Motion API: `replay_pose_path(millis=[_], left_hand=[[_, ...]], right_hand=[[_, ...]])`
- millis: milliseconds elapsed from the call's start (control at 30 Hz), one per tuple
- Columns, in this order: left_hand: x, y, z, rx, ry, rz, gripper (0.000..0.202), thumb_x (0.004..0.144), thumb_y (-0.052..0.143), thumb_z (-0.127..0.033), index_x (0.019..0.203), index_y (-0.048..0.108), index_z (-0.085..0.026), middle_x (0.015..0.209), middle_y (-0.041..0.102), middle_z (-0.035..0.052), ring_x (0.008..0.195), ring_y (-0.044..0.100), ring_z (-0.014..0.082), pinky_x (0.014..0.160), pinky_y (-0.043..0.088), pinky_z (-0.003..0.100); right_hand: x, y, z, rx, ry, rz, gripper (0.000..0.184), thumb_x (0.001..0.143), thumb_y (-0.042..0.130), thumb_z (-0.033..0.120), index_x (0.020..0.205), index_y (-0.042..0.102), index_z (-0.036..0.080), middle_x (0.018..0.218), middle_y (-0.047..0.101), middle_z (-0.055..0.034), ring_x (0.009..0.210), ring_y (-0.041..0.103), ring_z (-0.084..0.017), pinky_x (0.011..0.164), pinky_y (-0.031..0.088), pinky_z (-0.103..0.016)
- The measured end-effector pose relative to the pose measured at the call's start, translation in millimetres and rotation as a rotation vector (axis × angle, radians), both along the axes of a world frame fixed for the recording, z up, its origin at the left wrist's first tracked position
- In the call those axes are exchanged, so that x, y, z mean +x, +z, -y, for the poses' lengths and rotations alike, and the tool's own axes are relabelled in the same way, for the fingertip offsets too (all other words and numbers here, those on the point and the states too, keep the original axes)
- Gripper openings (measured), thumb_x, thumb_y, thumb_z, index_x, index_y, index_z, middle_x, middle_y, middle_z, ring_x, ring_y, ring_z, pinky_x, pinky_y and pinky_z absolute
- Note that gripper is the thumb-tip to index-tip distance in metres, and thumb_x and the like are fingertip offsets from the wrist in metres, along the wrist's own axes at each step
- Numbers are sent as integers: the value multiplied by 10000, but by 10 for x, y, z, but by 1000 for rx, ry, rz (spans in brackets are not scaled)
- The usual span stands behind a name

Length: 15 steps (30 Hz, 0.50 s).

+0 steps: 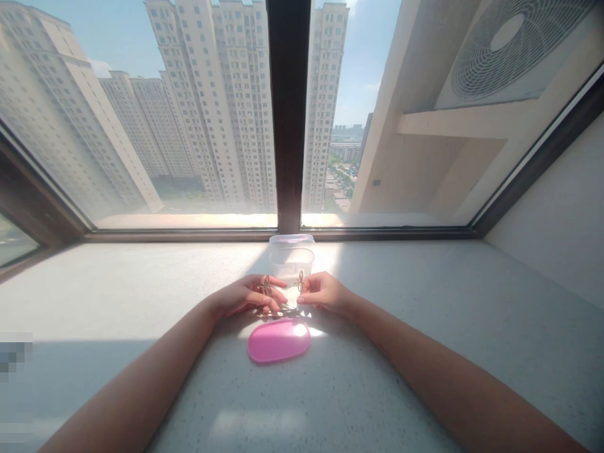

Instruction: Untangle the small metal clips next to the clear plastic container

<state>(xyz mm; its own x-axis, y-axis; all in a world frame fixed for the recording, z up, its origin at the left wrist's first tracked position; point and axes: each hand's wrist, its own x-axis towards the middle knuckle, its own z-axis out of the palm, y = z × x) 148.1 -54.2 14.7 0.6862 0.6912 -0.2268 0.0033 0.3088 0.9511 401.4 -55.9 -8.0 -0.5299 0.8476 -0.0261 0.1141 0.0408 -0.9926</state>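
My left hand point(243, 294) rests low over the sill, its fingers bent around a gold bow-shaped metal clip point(265, 286). Opposite it, my right hand point(325, 292) pinches a similar bow-shaped metal clip point(301, 281) upright between thumb and fingers. Several small metal pieces point(285, 311) lie on the sill beneath and between the hands; glare blurs their shape. Just in front of them a pink oval lid point(278, 341) lies flat. Behind the hands stands a clear plastic box point(291, 251), its lower part partly lost in bright light.
The pale speckled windowsill point(401, 283) spreads to both sides. A dark window frame point(289, 126) rises behind the box, with tall buildings point(226, 94) outside. On the right is a white wall point(552, 207). A blurred patch point(14, 355) sits at the left edge.
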Motion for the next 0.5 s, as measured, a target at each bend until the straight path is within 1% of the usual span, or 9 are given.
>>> replay_pose_path(millis=[233, 500], left_hand=[[-16, -20, -9, -24, -27, 6, 498, 706, 728, -89, 1188, 602, -96, 1010, 706, 164, 817, 700, 234, 655, 488, 285], [-41, -50, -29, 2, -45, 8, 510, 742, 686, -80, 1232, 550, -129, 1049, 694, 158, 834, 694, 222, 658, 478, 277]], right_hand=[[2, -41, -23, -5, -5, -21, 435, 612, 845, 409, 612, 481, 170, 446, 456, 79, 390, 385, -59, 376, 243, -192], [3, -31, -26, -3, 11, -35, 438, 617, 839, 413, 608, 474, 172, 442, 449, 82, 391, 368, -55, 383, 245, -194]])
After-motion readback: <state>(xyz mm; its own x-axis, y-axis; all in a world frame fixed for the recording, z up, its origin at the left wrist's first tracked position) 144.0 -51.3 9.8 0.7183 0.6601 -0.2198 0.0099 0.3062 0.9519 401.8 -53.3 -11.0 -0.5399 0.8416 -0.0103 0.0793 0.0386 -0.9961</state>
